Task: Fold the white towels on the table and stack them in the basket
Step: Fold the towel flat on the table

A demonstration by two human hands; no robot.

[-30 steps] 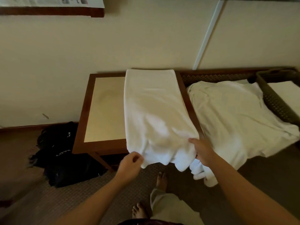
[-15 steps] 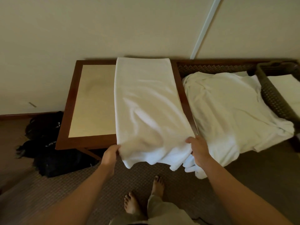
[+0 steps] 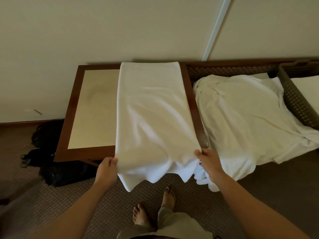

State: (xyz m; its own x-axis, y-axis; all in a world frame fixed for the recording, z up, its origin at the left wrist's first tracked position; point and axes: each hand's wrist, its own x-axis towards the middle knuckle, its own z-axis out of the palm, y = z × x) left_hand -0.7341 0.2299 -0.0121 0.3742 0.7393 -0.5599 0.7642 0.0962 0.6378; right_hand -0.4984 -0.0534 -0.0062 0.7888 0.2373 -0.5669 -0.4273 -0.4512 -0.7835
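While the left hand (image 3: 107, 171) pinches the near left edge of a white towel (image 3: 151, 114), the right hand (image 3: 209, 164) grips its near right edge. The towel stretches away from both hands along the right side of a wooden desk (image 3: 93, 107), its near end hanging off the front. Right of the right hand lies a rumpled pile of towels (image 3: 245, 118). Farther right, a dark woven basket (image 3: 295, 102) holds a folded towel (image 3: 307, 87).
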